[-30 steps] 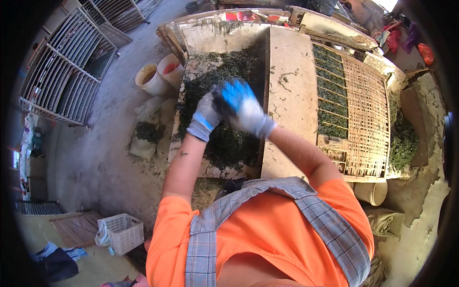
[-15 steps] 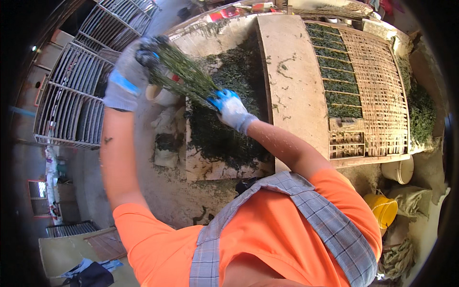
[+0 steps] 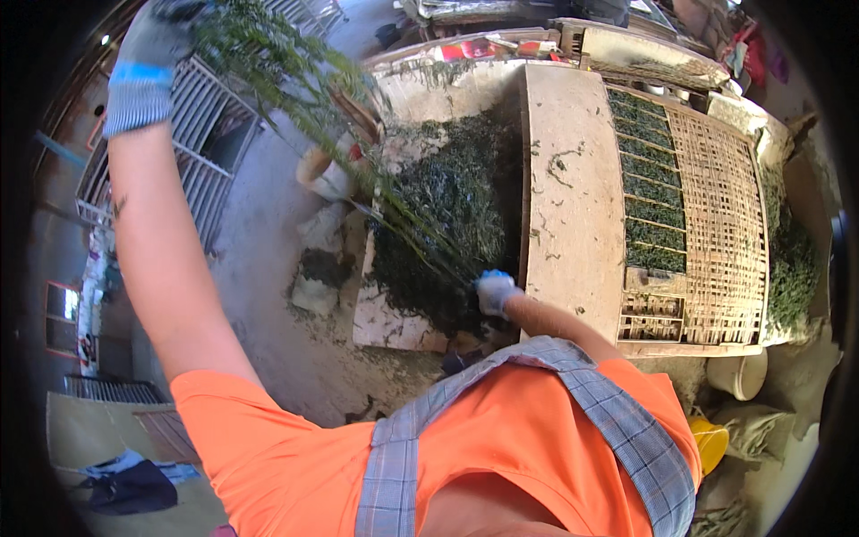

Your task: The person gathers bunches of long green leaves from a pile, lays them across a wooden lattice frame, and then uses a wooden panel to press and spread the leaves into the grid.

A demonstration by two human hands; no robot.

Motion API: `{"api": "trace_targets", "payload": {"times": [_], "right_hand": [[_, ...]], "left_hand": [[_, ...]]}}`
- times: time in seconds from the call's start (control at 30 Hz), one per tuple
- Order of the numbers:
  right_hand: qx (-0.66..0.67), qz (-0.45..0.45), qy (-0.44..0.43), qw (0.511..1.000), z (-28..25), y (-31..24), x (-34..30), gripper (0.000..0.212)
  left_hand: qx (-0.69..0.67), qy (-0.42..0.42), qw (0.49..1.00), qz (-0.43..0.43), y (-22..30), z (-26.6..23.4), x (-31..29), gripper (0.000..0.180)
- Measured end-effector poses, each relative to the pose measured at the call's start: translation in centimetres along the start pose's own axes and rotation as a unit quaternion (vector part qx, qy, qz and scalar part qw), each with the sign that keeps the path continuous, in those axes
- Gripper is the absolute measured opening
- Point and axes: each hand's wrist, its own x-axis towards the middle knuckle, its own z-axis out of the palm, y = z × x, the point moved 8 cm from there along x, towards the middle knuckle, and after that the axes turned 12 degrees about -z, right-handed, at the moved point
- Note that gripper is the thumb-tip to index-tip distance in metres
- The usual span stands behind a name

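A bunch of long, wet-looking green plant strands [image 3: 277, 67] stretches from upper left down toward the middle. My left hand [image 3: 170, 40], in a grey and blue work glove, is raised at the far left, closed around the bunch's upper end. My right hand [image 3: 497, 293], gloved alike, is low over the near right part of a dark green heap [image 3: 447, 192]. Its fingers look closed where the thin trailing strands end, though motion blurs the grip. The heap lies in a pale-walled bin, beside a broad, pale wooden board [image 3: 573, 197] speckled with green scraps.
Right of the board is a woven bamboo rack [image 3: 725, 215] with rows of greens between slats. A white bucket [image 3: 335, 174] and slatted metal racks [image 3: 201, 125] stand to the left. A yellow bucket [image 3: 710, 445] and a pale bucket [image 3: 738, 374] sit low at the right.
My left hand has risen up and left with the strands, which now stretch longer and spread out. My right hand has moved down and right, away from my left.
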Motion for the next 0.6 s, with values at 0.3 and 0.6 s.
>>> {"api": "trace_targets", "payload": {"times": [0.3, 0.6], "right_hand": [[0.236, -0.218, 0.45, 0.833, -34.4, -6.2, -6.8, 0.038], [0.244, -0.028, 0.261, 0.934, -18.2, -3.9, 5.1, 0.034]], "left_hand": [[-0.067, -0.11, 0.979, -0.16, -20.1, 9.0, -2.4, 0.033], [-0.098, 0.042, 0.987, -0.121, -18.5, -6.5, -9.8, 0.039]]}}
